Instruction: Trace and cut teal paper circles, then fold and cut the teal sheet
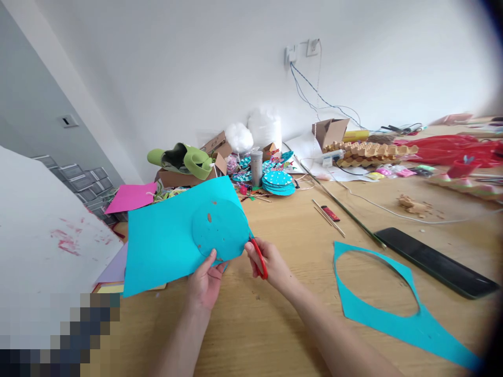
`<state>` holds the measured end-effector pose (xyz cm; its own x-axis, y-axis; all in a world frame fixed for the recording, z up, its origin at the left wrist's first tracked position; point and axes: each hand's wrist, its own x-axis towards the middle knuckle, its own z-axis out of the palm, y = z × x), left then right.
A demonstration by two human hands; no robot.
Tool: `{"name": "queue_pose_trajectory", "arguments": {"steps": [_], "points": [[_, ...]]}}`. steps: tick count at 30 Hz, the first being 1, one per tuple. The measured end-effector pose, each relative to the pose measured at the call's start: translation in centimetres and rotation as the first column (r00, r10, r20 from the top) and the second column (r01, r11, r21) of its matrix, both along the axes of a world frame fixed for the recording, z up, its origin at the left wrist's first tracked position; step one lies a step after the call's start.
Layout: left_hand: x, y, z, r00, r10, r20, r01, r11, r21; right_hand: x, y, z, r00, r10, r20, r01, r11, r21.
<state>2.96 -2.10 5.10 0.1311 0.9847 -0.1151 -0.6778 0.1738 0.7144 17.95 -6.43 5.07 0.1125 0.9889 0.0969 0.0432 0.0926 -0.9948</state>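
Observation:
My left hand [206, 280] pinches the lower edge of a large blue sheet [157, 235], thumb on top and fingers beneath. A round blue disc [220, 230] with small brown patches lies against the right end of the sheet, under that thumb. My right hand [267, 262] holds red-handled scissors [260, 257] at the right edge of the disc and sheet; their blades are mostly hidden by the paper. On the table at the right lies a blue offcut [377, 314] with a large round hole.
A dark tray-like object [436, 262] lies at the right, beside a long green stick [341, 201]. Stacked blue discs [278, 183], a grey bottle [257, 168] and egg cartons [365, 152] stand near the wall. A pink sheet [131, 197] is at the left.

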Motion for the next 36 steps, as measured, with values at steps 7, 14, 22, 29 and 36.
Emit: {"name": "queue_pose_trajectory", "arguments": {"steps": [7, 14, 22, 29, 36], "points": [[-0.6, 0.6, -0.4, 0.999, -0.025, -0.032, 0.023, 0.999, -0.035, 0.2, -0.6, 1.0, 0.995, 0.103, -0.013, -0.102, 0.994, 0.045], [-0.6, 0.7, -0.5, 0.997, -0.021, -0.072, 0.018, 0.999, -0.04, 0.5, -0.3, 0.6, 0.999, 0.022, 0.048, -0.022, 1.0, -0.003], [-0.7, 0.8, -0.4, 0.995, -0.025, -0.1, 0.021, 0.999, -0.04, 0.8, -0.3, 1.0, 0.997, 0.022, 0.079, -0.019, 0.999, -0.037], [-0.7, 0.7, -0.3, 0.994, -0.028, -0.104, 0.026, 0.999, -0.019, 1.0, -0.4, 1.1, 0.995, 0.005, 0.097, -0.002, 0.999, -0.036], [-0.8, 0.7, -0.4, 0.994, -0.021, -0.108, 0.018, 0.999, -0.03, 0.7, -0.5, 1.4, 0.995, -0.031, 0.099, 0.033, 0.999, -0.018]]}}
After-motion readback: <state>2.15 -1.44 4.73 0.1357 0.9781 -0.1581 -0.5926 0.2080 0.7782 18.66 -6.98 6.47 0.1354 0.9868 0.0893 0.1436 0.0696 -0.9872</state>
